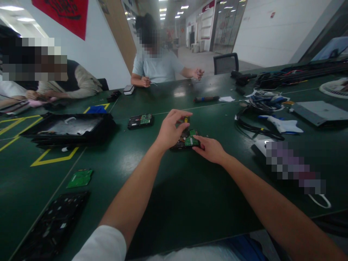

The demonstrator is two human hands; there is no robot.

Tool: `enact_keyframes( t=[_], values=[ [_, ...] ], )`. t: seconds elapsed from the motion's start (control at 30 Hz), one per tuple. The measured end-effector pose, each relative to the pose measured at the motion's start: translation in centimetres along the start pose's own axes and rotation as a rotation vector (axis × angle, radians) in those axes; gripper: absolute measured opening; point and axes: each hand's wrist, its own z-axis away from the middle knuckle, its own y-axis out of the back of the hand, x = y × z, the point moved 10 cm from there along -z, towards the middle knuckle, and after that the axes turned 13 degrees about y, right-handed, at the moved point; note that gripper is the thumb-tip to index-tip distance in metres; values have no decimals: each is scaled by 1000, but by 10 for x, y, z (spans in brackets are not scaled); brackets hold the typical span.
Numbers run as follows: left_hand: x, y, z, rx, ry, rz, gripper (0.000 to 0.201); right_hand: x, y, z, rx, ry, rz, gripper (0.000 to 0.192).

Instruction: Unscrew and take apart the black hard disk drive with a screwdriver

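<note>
A hard drive [181, 146] lies on the green table with its green circuit board [191, 138] facing up. My right hand [210, 149] grips its right end, thumb and fingers at the edge. Above the drive, my left hand [172, 130] is closed in a pinch on a small black-and-yellow screwdriver [186, 119], mostly covered by the fingers. The screwdriver's tip is hard to make out against the drive. Left of my hands, a second hard drive [140, 121] rests on the table, circuit board up.
Left stand a black tray [67, 125], a loose green circuit board [80, 178] and a black casing [51, 226]. On the right are cables [258, 127], a white-and-blue object [284, 124] and a metal box [320, 111]. A person [157, 63] sits opposite, others at left.
</note>
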Motion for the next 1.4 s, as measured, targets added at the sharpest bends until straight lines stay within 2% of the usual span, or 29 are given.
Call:
enact_keyframes(
  t=[0.17, 0.3, 0.4, 0.5, 0.63, 0.73, 0.8, 1.0, 1.1, 1.2, 1.3, 1.4],
  values=[
    [6, -2, 3, 31, -39, -162, 44, 0, -1, -1, -8, 1, 15, 56],
    [-4, -6, 4, 58, 52, -171, 51, 0, -1, -1, -15, 6, 10, 57],
    [-15, -7, 3, 71, 131, -67, 49, 0, -2, -1, -12, 12, 5, 55],
    [-22, -10, 2, 18, 155, 104, 39, 0, -1, 0, -2, 12, 11, 55],
    [-21, -16, 0, -105, 146, 253, 34, 0, -1, 0, 9, 19, 4, 55],
    [-17, -16, 0, -141, 114, 298, 34, -1, 0, 0, 3, 23, 4, 56],
    [-13, -15, 0, -127, 97, 248, 33, -1, -1, 0, -5, 18, 9, 55],
    [5, 1, 2, 42, -33, -72, 37, -2, 0, -1, -13, 1, 31, 54],
    [8, -1, 3, 24, -39, -160, 42, -3, 1, -1, -26, -5, 39, 54],
    [4, -3, 2, 0, 21, -198, 42, -3, 0, -1, -40, -6, 35, 56],
    [0, -3, 1, -12, 79, -98, 38, -2, -1, -1, -38, -8, 28, 56],
    [-5, -4, 0, -24, 140, 96, 27, -1, -1, -1, -24, -10, 28, 55]
  ],
)
